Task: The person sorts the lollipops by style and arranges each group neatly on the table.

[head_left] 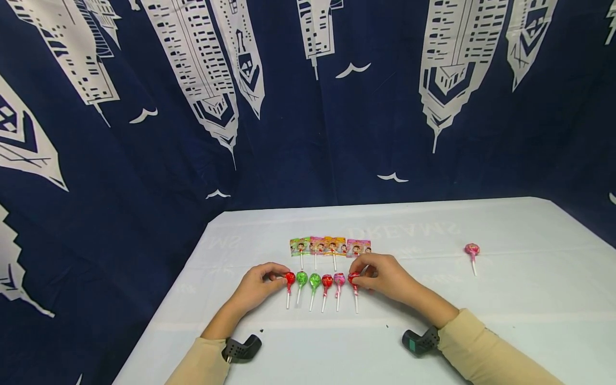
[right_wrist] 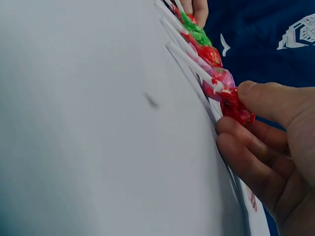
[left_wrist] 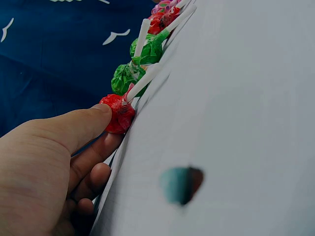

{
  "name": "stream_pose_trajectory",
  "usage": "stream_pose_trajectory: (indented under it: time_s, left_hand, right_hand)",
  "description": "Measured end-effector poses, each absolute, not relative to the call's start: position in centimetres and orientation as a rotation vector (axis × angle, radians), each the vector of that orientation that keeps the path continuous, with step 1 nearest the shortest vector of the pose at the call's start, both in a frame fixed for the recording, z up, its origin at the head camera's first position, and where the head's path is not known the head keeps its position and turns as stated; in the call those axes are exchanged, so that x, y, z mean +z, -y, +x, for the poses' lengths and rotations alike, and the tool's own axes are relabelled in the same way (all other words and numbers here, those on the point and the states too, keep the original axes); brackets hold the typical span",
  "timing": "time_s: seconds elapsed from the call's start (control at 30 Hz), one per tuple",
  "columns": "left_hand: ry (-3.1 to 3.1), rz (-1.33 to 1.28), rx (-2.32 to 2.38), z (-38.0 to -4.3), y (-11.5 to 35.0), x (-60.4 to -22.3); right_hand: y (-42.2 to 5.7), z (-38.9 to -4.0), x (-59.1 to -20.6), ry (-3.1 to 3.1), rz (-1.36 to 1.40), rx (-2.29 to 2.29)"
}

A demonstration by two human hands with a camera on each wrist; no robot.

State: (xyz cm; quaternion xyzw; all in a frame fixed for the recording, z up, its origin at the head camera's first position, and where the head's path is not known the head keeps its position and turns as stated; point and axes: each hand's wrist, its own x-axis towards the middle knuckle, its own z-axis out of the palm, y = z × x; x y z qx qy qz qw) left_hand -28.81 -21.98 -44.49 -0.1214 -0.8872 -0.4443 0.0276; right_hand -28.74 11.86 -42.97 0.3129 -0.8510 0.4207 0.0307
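A row of lollipops lies across the white table, sticks toward the person. My left hand (head_left: 260, 285) pinches the red lollipop (left_wrist: 120, 112) at the row's left end between thumb and fingers. At the right end, my right hand (head_left: 385, 275) grips another red lollipop (right_wrist: 235, 105) by its wrapped head. Between them lie a green lollipop (head_left: 301, 278), a second green lollipop (head_left: 315, 280), a red lollipop (head_left: 326, 281) and a pink lollipop (head_left: 339, 279). In the right wrist view the pink head touches the red one under the right thumb.
Behind the row sit flat-wrapped lollipops in green (head_left: 300, 246), pink (head_left: 316, 245) and orange (head_left: 335, 245), plus another pink wrapper (head_left: 358, 247) partly behind the right hand. A lone pink lollipop (head_left: 472, 249) lies far right. A dark blue patterned cloth (head_left: 308, 149) hangs behind the white table (head_left: 327, 353).
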Motion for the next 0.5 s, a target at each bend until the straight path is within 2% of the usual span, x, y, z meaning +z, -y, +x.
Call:
stream_pose_trajectory:
  time_s: [0.5]
  left_hand:
    - [2.736, -0.397, -1.356, -28.76, 21.88, -44.37]
  right_hand:
    - [-11.50, -28.63, -43.69, 2.594, 0.949, 1.259]
